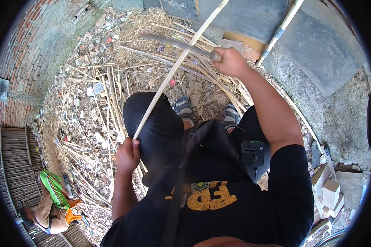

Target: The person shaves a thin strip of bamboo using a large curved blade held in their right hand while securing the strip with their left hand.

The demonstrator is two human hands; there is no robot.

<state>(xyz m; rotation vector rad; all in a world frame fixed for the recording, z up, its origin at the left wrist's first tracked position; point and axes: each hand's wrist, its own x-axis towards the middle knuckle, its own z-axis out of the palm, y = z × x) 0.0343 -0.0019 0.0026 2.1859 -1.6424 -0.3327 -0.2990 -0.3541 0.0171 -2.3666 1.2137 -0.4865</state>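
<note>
My left hand (128, 155) is closed round the near end of a long, pale bamboo strip (167, 78). The strip slants up and to the right over my left thigh and runs out past the top edge. In my right hand (230, 61) is the handle of a machete (179, 43), gripped in a fist. Its dark, slightly curved blade points left and crosses the strip in the picture; whether the two touch I cannot tell. My legs are bent, with both sandalled feet on the ground below the blade.
Several split bamboo strips (113, 103) and heaped shavings (148, 24) lie over the rubble ground. A pale pole (279, 33) leans by grey panels (321, 57) at upper right. Wooden blocks (330, 193) are at lower right. Another person (51, 212) sits at lower left by a slatted bamboo wall (12, 156).
</note>
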